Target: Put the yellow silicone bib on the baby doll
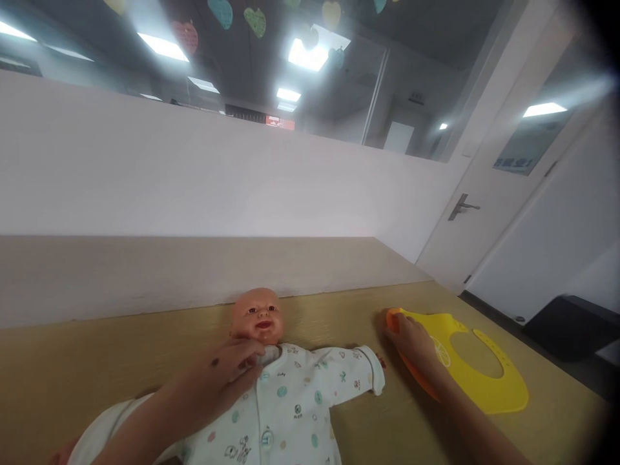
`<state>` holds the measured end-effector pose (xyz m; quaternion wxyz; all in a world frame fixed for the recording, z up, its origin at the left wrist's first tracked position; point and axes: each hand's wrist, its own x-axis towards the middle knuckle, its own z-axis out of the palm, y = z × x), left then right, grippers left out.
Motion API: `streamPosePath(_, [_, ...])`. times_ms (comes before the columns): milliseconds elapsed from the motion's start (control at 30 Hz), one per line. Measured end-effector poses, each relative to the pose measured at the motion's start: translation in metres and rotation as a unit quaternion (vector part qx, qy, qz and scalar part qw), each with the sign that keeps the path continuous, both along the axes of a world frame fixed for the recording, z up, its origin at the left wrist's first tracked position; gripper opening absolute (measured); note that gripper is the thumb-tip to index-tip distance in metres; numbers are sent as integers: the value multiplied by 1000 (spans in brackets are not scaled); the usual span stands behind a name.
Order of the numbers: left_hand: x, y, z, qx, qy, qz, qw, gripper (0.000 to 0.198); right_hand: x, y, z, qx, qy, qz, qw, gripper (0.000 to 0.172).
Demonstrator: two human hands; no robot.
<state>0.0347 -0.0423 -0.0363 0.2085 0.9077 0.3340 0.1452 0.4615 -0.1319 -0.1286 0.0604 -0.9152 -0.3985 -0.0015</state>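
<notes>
A baby doll (259, 311) lies on its back with its head toward the wall, dressed in a white printed shirt (295, 394) with snaps down the front. My left hand (237, 368) is at the doll's neck, thumb and fingers closed at the shirt's collar; the fingertips are partly hidden. On the right lies a yellow silicone bib (477, 381) with an orange pocket edge and a round neck opening. My right hand (411, 339) grips the bib by its orange end, fingers curled over the edge. The doll's other arm is mostly behind my left forearm.
The tan tabletop (339, 307) meets a low raised ledge (194, 268) along the white wall. A window above carries paper hearts (255, 22). A door with a lever handle (464, 206) stands at the right, beyond a dark chair-like shape (571, 332).
</notes>
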Motion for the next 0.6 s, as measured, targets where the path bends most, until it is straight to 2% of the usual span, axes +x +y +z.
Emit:
streamPosePath(133, [-1, 1, -1, 4, -10, 4, 1000, 28, -4, -1, 1, 6, -8, 13, 1000, 21])
streamPosePath(267, [-3, 4, -4, 1, 14, -3, 1000, 32, -8, -5, 0, 27, 13, 26, 999, 20])
streamPosePath(433, [-3, 5, -6, -38, 26, 5, 999, 34, -24, -12, -2, 53, 23, 53, 997, 23])
streamPosePath(600, [-3, 5, -6, -39, 23, -7, 999, 33, -36, -13, 1, 31, -10, 73, 997, 16])
